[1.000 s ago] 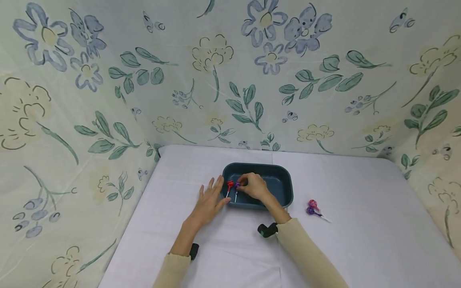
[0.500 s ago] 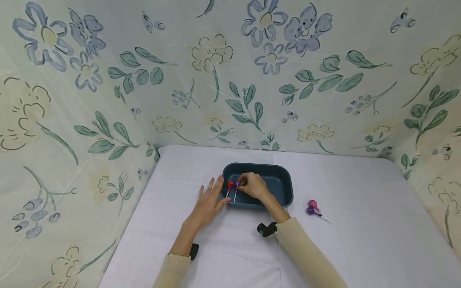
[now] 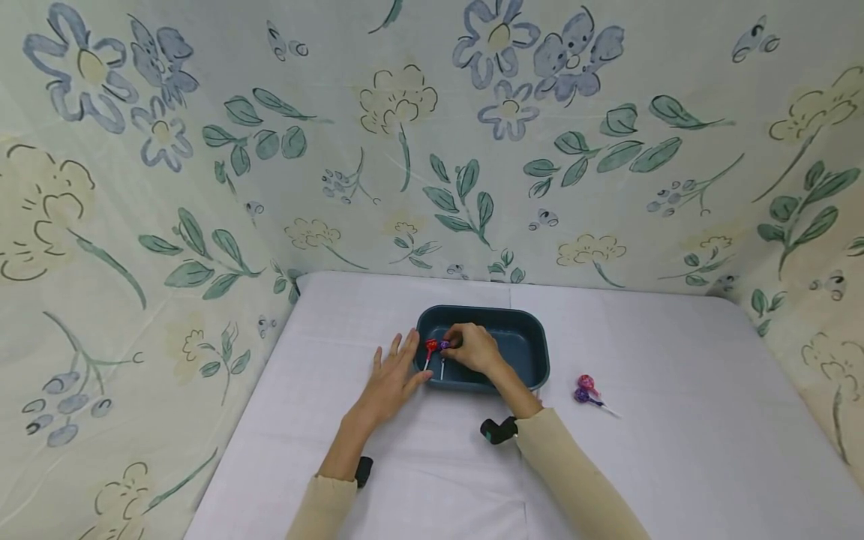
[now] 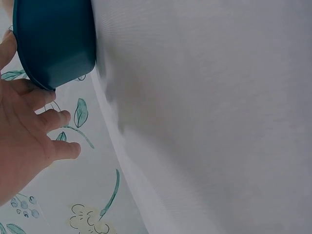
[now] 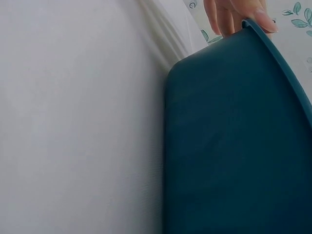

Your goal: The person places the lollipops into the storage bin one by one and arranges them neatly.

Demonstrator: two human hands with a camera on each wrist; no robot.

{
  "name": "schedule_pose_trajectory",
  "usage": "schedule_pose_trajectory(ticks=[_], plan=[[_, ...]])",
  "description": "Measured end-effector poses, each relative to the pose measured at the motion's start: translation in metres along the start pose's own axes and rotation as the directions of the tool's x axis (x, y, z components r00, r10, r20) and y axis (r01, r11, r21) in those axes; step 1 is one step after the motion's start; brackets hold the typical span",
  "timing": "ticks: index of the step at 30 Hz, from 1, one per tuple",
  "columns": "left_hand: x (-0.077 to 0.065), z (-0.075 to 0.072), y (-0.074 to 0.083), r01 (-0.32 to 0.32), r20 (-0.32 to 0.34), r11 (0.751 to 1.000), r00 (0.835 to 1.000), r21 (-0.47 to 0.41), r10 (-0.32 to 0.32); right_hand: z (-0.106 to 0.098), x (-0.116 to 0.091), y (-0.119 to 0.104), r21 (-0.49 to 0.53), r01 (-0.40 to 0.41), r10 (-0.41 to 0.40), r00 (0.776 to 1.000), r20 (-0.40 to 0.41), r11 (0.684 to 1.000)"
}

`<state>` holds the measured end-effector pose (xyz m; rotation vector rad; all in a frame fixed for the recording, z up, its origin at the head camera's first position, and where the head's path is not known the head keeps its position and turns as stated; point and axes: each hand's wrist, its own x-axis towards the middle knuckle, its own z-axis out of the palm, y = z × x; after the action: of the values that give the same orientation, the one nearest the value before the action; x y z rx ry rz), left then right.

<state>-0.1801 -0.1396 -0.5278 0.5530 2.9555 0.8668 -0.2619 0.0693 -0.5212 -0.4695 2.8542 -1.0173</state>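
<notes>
My left hand (image 3: 387, 386) rests with spread, straight fingers against the left end of a dark teal plastic tub (image 3: 533, 352); its thumb reaches over the near rim. Inside the tub at that end lies a red lollipop (image 3: 430, 346), stick toward me. Just right of it is a purple lollipop (image 3: 445, 346), pinched at its wrapped head by the fingertips of my right hand (image 3: 476, 349). The left wrist view shows the left hand (image 4: 29, 122) at the tub's outer corner. Only the tub's outer wall (image 5: 239, 136) and the left hand (image 5: 241, 12) appear in the right wrist view.
To the right of the tub, a pink lollipop (image 3: 586, 382) and another purple lollipop (image 3: 582, 395) lie together on the white tablecloth (image 3: 702, 420). Floral fabric (image 3: 459, 225) hangs behind and at both sides of the table.
The purple lollipop in the right fingertips has shifted very slightly, its head nearer the red one. The left hand and the tub have stayed put.
</notes>
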Motion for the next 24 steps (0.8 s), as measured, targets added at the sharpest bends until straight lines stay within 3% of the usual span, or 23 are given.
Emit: schedule_pose_trajectory(ticks=[9, 14, 19, 24], plan=[[0.0, 0.0, 0.001, -0.011, -0.008, 1.0, 1.0, -0.006, 0.011, -0.011, -0.007, 0.004, 0.005, -0.024, 0.024, 1.0, -0.018, 1.0], [-0.001, -0.001, 0.001, -0.005, -0.014, 1.0, 1.0, -0.015, 0.005, -0.026, -0.016, 0.007, 0.042, 0.027, -0.025, 0.998, -0.055, 0.999], [-0.003, 0.0, 0.001, 0.0, -0.015, 1.0, 1.0, -0.019, -0.001, -0.053, -0.03, 0.018, 0.147, 0.087, -0.071, 0.991, -0.112, 0.985], [-0.002, 0.001, 0.0, -0.006, -0.016, 1.0, 1.0, -0.015, 0.005, -0.087, -0.049, 0.042, 0.226, 0.102, -0.056, 0.978, -0.202, 0.969]])
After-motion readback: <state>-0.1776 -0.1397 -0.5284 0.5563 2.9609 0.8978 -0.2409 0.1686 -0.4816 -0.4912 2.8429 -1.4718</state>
